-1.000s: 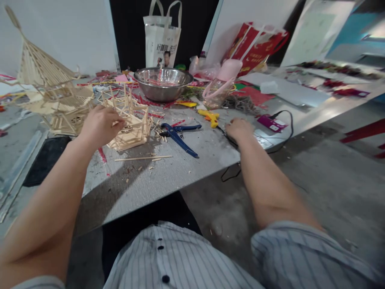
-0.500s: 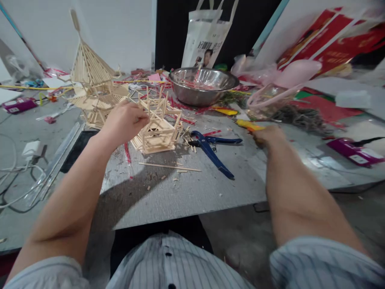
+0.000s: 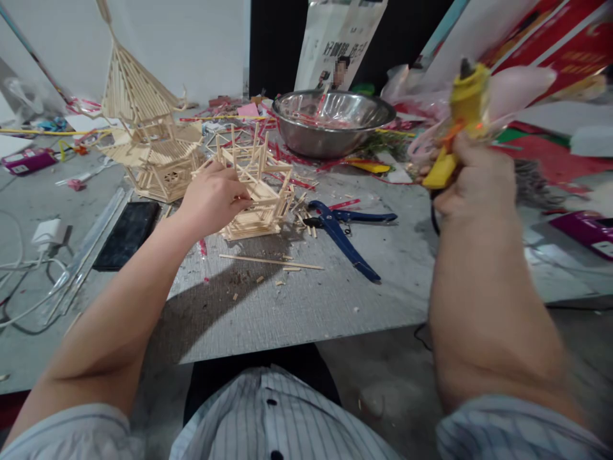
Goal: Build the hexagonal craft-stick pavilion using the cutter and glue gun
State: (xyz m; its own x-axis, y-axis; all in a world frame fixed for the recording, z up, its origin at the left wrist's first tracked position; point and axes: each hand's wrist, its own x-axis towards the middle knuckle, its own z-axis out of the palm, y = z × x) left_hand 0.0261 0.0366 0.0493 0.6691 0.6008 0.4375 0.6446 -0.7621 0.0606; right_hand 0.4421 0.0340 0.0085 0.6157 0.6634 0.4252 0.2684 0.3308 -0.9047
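Note:
My left hand (image 3: 215, 198) is at the near left of a half-built wooden stick frame (image 3: 258, 223). Its thumb and fingers are pinched by the frame's upper rail, and whatever is between them is too small to make out. My right hand (image 3: 472, 172) is wrapped round a yellow hot glue gun (image 3: 467, 105), raised above the right side of the table with its dark nozzle upward. Blue-handled cutters (image 3: 342, 239) lie open just right of the frame. In front of it rests a thin loose stick (image 3: 271, 262).
Behind my left hand stands a stick pagoda (image 3: 138, 96) with a pointed roof. A steel bowl (image 3: 330, 137) sits at the back. A black phone (image 3: 127, 235), white cables (image 3: 36, 278) and a purple box (image 3: 584, 231) lie on the grey table (image 3: 297, 306).
My right hand has lifted the glue gun from the tabletop, up and to the right. My left hand has moved slightly right and down, closer over the stick frame.

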